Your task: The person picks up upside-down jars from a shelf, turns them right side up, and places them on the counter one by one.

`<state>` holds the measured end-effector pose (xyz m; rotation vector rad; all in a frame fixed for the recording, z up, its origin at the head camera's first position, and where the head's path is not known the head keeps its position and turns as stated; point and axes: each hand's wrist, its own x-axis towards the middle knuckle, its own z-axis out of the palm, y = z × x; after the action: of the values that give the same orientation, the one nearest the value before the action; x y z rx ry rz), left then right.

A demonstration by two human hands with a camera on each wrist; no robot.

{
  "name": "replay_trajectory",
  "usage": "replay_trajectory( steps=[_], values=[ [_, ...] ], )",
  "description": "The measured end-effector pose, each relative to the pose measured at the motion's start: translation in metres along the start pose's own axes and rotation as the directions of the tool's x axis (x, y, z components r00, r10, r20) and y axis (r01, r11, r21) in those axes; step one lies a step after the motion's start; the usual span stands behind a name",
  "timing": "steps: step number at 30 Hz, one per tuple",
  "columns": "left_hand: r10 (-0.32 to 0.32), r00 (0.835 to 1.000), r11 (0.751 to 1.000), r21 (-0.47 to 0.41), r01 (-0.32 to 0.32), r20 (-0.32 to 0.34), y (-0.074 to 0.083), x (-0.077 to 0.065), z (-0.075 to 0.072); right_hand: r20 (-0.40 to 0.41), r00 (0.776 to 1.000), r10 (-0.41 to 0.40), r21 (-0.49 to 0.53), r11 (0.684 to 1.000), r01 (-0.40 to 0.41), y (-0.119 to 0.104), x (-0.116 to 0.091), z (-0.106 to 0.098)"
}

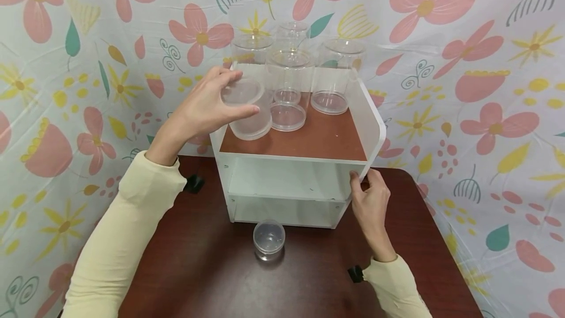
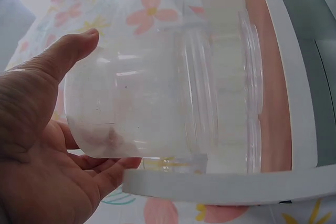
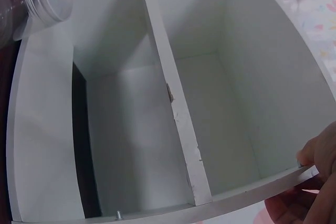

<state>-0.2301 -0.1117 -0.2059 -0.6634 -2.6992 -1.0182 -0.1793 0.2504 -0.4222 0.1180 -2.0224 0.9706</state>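
My left hand (image 1: pixel 205 99) grips a clear plastic jar (image 1: pixel 250 124) at the front left of the white shelf unit's brown top. In the left wrist view, thumb and fingers lie on opposite sides of this jar (image 2: pixel 136 93). Whether its lower end touches the top cannot be told. With thumb and fingers, my right hand (image 1: pixel 372 205) pinches the front edge of the unit's right side panel (image 1: pixel 372 134). The right wrist view shows those fingers (image 3: pixel 310 153) at the edge of the upper compartment (image 3: pixel 220 114). Several more clear jars (image 1: pixel 330 102) stand on the brown top, some stacked.
One small clear jar (image 1: pixel 269 237) stands on the dark wooden table (image 1: pixel 212 269) before the shelf unit (image 1: pixel 287 176). Two white compartments lie below the brown top (image 1: pixel 326 136). A flowered cloth (image 1: pixel 476 126) hangs behind and around the table.
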Motion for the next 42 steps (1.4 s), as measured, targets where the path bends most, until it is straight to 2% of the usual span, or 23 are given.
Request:
replay_trajectory(
  steps=[8,16,23,28,33,39,42],
  values=[
    [0.05,0.997,0.996,-0.075,-0.054,-0.052,0.005,-0.019,-0.001,0.005,1.0,0.022,0.001,1.0,-0.022,0.001,0.0,-0.001],
    [0.039,0.994,0.977,-0.204,-0.059,-0.102,0.006,-0.047,-0.001,0.02,1.0,0.024,0.019,1.0,-0.024,0.0,-0.001,0.001],
    [0.015,0.991,0.966,-0.255,-0.05,-0.136,0.005,-0.072,0.006,0.011,1.0,0.011,0.022,1.0,-0.011,-0.001,-0.001,0.001],
    [0.016,0.992,0.951,-0.303,-0.053,-0.122,0.002,-0.086,0.015,0.002,1.0,0.008,0.029,1.0,-0.008,0.0,-0.001,0.0],
    [0.022,0.997,0.932,-0.359,-0.048,-0.077,-0.004,-0.097,0.024,-0.002,1.0,0.021,0.036,0.999,-0.021,-0.001,0.0,0.001],
    [0.011,0.999,0.936,-0.352,-0.023,-0.035,-0.01,-0.113,0.039,0.003,0.999,0.04,0.042,0.998,-0.04,-0.001,0.0,0.001],
    [0.008,1.0,0.918,-0.397,-0.016,-0.022,-0.012,-0.122,0.049,0.005,0.999,0.043,0.045,0.998,-0.043,-0.001,-0.001,0.001]
  ],
)
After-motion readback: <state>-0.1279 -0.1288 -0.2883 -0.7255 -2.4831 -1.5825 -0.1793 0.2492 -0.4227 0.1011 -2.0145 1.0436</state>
